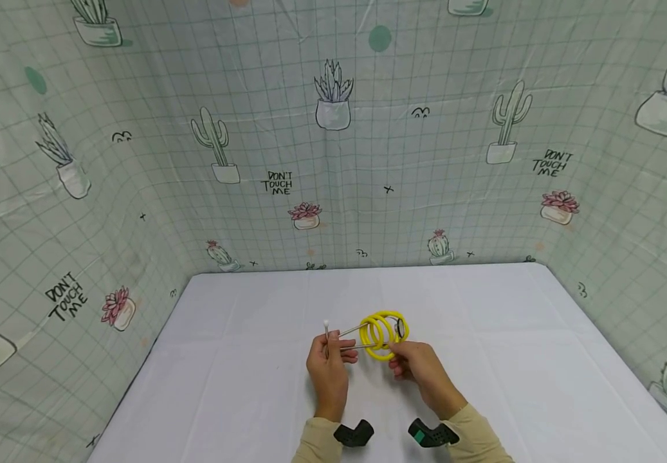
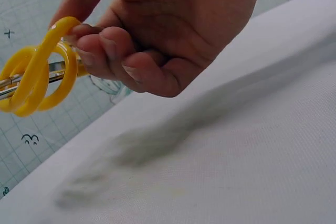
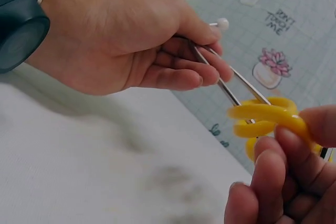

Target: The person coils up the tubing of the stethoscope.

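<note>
A stethoscope with yellow tubing (image 3: 262,111) is held up over the table between both hands. My left hand (image 1: 327,370) holds its metal ear tubes (image 3: 247,82) near the ear ends, where a white eartip (image 3: 223,24) sticks out past the thumb. Loops of the tubing are wound around these ear tubes. At the other end, my right hand (image 1: 426,373) pinches the tubing between thumb and fingers, as the left wrist view also shows. A dark-rimmed round chest piece (image 1: 400,328) sits at the right side of the loops, above the right hand.
A white-covered table (image 1: 240,386) spreads beneath the hands. Grid-patterned fabric (image 1: 368,154) with cactus prints rises behind it and along both sides. Each wrist wears a dark camera, one on the left (image 1: 354,434) and one on the right (image 1: 434,434).
</note>
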{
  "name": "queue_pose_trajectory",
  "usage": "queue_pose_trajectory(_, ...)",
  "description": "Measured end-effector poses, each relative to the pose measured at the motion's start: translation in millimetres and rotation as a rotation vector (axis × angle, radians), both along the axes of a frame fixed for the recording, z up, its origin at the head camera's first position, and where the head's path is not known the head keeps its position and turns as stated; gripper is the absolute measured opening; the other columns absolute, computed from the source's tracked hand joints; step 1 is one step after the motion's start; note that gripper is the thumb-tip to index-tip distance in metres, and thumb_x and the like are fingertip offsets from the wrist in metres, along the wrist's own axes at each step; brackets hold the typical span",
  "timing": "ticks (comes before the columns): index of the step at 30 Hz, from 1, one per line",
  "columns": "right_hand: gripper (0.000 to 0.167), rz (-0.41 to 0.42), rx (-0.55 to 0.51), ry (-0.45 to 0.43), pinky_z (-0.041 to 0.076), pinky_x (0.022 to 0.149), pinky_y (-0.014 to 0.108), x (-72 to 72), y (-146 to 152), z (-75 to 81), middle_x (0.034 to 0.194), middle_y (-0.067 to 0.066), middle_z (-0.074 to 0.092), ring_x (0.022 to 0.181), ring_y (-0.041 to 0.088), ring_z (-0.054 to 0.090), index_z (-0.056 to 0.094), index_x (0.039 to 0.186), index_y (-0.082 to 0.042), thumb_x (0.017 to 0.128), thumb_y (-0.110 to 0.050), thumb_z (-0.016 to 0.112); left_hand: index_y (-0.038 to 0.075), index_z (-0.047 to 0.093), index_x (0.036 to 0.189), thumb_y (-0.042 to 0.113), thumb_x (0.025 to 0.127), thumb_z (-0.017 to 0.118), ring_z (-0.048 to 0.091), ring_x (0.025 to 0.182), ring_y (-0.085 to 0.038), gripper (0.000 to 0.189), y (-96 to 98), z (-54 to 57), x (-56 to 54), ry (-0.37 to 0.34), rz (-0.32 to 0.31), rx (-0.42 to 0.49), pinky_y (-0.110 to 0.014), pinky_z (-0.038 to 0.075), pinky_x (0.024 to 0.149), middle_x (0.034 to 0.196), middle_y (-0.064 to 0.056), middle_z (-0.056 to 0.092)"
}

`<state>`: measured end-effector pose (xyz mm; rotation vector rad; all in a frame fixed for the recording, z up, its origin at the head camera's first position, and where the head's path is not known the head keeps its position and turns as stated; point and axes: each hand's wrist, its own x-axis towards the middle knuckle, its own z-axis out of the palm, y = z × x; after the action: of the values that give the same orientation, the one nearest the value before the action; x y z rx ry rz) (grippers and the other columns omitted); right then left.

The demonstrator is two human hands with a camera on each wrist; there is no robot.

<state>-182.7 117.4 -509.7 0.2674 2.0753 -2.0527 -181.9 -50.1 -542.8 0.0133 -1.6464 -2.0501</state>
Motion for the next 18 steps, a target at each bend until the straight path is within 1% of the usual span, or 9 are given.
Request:
queue_pose_trajectory(4,0.038,-0.009,-0.028,0.047,0.051,0.063,0.031,0.1,0.0,-2.5,0.075,0.008,0.060,0.066,0.018,0.055,0.065,0.090,0.004,0.101,-0.031,0.058,-0.011,0.056,0.104,0.023,0.105,0.057,0.070,0.064,-0.026,0.034,-0.2,-0.2,-1.4,0.003,-0.011,-0.013,-0.035,0.059,0.059,0.084,-0.014,0.073)
queue_pose_trajectory(7,0.043,-0.039,-0.037,0.052,0.052,0.063,0.031,0.7,-0.3,-2.5,0.075,0.009,0.061,0.066,0.019,0.056,0.064,0.094,0.008,0.101,-0.034,0.057,-0.012,0.056,0.105,0.023,0.105,0.056,0.070,0.064,-0.026,0.035,0.6,0.4,-1.2,0.005,-0.019,-0.015,-0.035,0.059,0.058,0.084,-0.015,0.073)
queue_pose_trajectory(10,0.041,-0.083,-0.036,0.045,0.052,0.062,0.031,1.6,-1.7,-1.1,0.073,0.008,0.061,0.064,0.018,0.055,0.065,0.095,0.010,0.099,-0.031,0.061,-0.013,0.056,0.105,0.023,0.105,0.057,0.070,0.064,-0.026,0.036,1.2,0.6,-0.7,0.006,-0.018,-0.018,-0.035,0.059,0.058,0.084,-0.014,0.073)
queue_pose_trajectory(13,0.036,-0.114,-0.035,0.029,0.050,0.060,0.030,2.3,-4.0,-0.2,0.070,0.007,0.061,0.062,0.017,0.054,0.065,0.092,0.008,0.096,-0.027,0.064,-0.014,0.056,0.105,0.023,0.105,0.057,0.070,0.064,-0.027,0.037,1.6,0.5,-0.2,0.013,-0.012,-0.019,-0.035,0.059,0.059,0.084,-0.014,0.073)
queue_pose_trajectory(15,0.034,-0.120,-0.045,0.020,0.049,0.059,0.030,2.6,-5.4,-0.2,0.069,0.007,0.061,0.061,0.017,0.053,0.065,0.090,0.008,0.096,-0.026,0.064,-0.012,0.057,0.105,0.023,0.105,0.057,0.070,0.065,-0.028,0.035,1.8,0.5,0.3,0.017,-0.003,-0.021,-0.035,0.059,0.059,0.084,-0.014,0.073)
queue_pose_trajectory(18,0.032,-0.095,-0.083,-0.007,0.047,0.060,0.030,1.6,-5.5,-1.6,0.070,0.006,0.060,0.062,0.016,0.051,0.064,0.091,0.006,0.096,-0.026,0.064,-0.010,0.058,0.105,0.022,0.105,0.057,0.070,0.065,-0.029,0.032,1.5,0.2,0.7,0.021,0.006,-0.022,-0.035,0.059,0.060,0.085,-0.014,0.073)
